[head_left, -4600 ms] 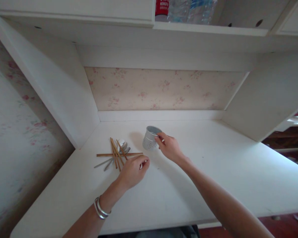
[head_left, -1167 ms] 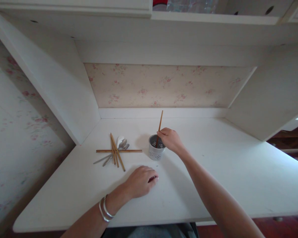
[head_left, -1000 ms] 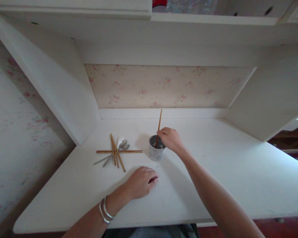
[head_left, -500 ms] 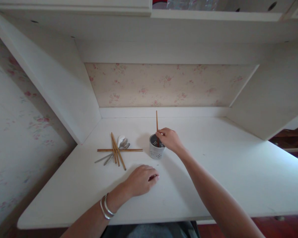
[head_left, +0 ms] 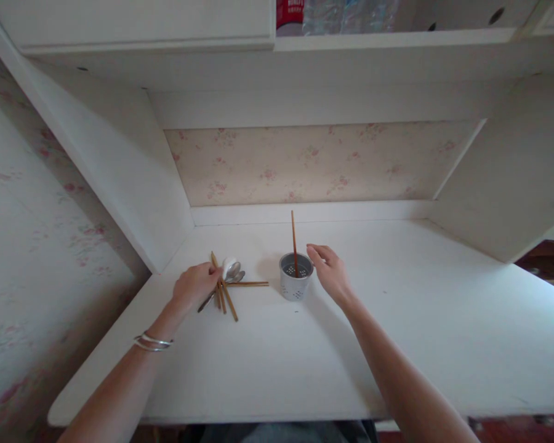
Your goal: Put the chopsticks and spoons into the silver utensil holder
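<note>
A single wooden chopstick (head_left: 294, 237) stands nearly upright in a pale, perforated utensil holder (head_left: 293, 287). My right hand (head_left: 331, 269) is just right of the holder's rim, its fingers apart and holding nothing. Over the pile on the left is my left hand (head_left: 196, 284), fingertips pinched at the upper part of the crossed chopsticks (head_left: 229, 300); the exact grip is partly hidden. Beside those fingertips lie metal spoons (head_left: 233, 271) and a white spoon (head_left: 228, 262). Another chopstick pair (head_left: 253, 283) lies crosswise, its left part covered by my left hand.
The white desktop (head_left: 268, 369) runs beneath everything, with side panels left and right and a low back ledge (head_left: 314, 211). Overhead, a shelf (head_left: 305, 67) holds clear plastic bottles (head_left: 346, 17) and a red package (head_left: 289, 12).
My right hand has let go of the chopstick in the holder and drawn slightly right. My left hand has moved from the desk's front left to the utensil pile. The view has tilted slightly.
</note>
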`<act>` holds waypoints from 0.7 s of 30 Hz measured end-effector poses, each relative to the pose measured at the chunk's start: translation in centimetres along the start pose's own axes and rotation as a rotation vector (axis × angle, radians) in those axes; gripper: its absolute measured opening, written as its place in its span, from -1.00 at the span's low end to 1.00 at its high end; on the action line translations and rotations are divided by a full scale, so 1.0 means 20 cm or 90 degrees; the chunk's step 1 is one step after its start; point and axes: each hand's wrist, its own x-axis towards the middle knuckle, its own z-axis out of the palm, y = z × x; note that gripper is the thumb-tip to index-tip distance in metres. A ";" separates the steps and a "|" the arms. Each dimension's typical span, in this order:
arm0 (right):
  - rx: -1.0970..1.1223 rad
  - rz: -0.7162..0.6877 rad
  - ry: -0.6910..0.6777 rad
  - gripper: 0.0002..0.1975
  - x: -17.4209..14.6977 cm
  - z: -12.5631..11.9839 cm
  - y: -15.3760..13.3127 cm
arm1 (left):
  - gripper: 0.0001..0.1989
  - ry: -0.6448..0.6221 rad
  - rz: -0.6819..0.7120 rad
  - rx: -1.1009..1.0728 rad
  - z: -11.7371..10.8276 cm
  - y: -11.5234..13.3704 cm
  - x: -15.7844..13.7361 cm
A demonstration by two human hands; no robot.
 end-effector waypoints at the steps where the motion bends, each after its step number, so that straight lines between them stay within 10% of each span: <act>1: 0.024 0.011 0.008 -0.57 -0.02 0.00 0.02 | -0.46 -0.019 -0.017 0.028 0.01 -0.02 0.04; 21: 0.135 0.107 -0.050 -0.51 -0.14 0.02 0.12 | -0.41 -0.127 0.008 0.131 0.15 -0.01 0.25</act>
